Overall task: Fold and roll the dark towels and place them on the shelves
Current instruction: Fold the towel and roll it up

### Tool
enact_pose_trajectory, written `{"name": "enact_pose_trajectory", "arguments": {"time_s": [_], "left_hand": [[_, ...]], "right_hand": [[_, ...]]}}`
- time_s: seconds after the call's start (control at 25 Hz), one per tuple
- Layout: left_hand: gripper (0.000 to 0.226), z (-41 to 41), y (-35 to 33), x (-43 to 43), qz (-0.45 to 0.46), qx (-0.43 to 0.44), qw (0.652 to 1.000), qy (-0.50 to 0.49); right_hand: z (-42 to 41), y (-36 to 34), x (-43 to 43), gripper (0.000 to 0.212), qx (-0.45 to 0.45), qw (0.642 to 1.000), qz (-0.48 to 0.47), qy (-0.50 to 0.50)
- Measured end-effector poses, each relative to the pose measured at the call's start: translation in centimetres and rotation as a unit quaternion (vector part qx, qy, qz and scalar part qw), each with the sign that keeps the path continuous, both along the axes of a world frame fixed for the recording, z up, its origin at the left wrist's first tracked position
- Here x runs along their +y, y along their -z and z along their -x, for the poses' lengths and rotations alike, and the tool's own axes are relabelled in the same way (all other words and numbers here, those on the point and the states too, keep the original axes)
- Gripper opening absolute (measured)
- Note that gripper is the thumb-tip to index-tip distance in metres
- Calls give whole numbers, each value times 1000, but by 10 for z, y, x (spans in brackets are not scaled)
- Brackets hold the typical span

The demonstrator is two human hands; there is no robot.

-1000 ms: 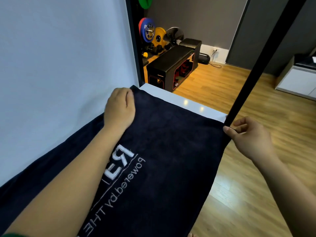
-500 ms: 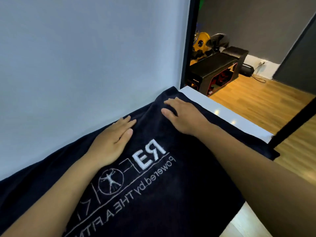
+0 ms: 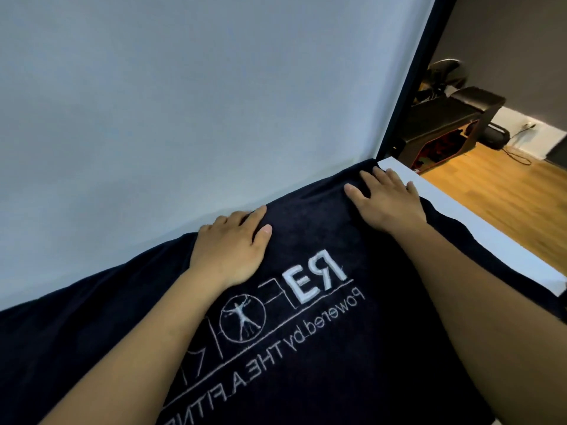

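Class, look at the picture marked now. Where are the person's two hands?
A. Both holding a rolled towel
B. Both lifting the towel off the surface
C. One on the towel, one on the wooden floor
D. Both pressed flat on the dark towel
D: the left hand and right hand lie palm down, fingers spread, on the dark towel, which lies spread out beside the wall.

Black bench (image 3: 441,118), wooden floor (image 3: 497,191)
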State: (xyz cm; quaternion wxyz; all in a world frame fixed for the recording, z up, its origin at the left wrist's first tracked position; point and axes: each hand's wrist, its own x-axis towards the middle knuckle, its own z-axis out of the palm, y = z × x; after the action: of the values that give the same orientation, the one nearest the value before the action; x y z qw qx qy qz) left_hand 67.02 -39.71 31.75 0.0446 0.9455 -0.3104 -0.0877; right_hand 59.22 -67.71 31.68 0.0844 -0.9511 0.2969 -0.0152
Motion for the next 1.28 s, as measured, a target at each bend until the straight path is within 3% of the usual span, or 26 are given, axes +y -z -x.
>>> {"name": "enact_pose_trajectory", "arguments": {"time_s": [0.12,0.2,0.28,0.36,0.44,0.6,0.68,0.76,0.88,0.96,1.08,1.12,1.2,1.28], "left_hand": [[55,4,-6,-3,30,-86,996,-10],[55,21,-11,-7,114,-161,977,78],[60,43,-19,-20,153,-106,965,182],[61,61,-21,-46,108,-26,957,269],[58,67,-15,-83,56,-14,944,325],[56,34,-9,-166,26,22,952,303],[58,14,-7,-200,14,12,961,275],[59,1,-3,-221,16,-2,964,264],[47,-7,-3,-233,56,-36,958,278],[33,-16,-15,-239,75,-89,953,280],[35,-38,-38,-253,36,-75,953,291],[41,-44,-46,-258,13,-39,952,304],[51,-49,-57,-265,-38,10,939,343],[49,-49,-64,-271,-75,12,919,386]], "right_hand": [[-2,-6,-3,51,-184,982,-43,2],[9,-19,13,37,-263,963,-43,-42],[37,-27,36,32,-261,959,-30,-101],[80,-27,51,35,-203,972,-39,-115],[126,-21,49,42,-116,986,-62,-100],[193,-7,12,72,-31,999,-11,-2],[220,0,4,85,-46,997,-6,68],[237,5,7,79,-95,990,-23,101],[253,12,17,42,-267,942,-75,191],[258,11,13,18,-386,865,-167,273],[260,1,-3,17,-445,728,-380,357],[260,-4,-7,23,-426,705,-433,367],[261,-10,-16,31,-371,711,-467,372],[265,-16,-20,28,-334,750,-442,362]]}}
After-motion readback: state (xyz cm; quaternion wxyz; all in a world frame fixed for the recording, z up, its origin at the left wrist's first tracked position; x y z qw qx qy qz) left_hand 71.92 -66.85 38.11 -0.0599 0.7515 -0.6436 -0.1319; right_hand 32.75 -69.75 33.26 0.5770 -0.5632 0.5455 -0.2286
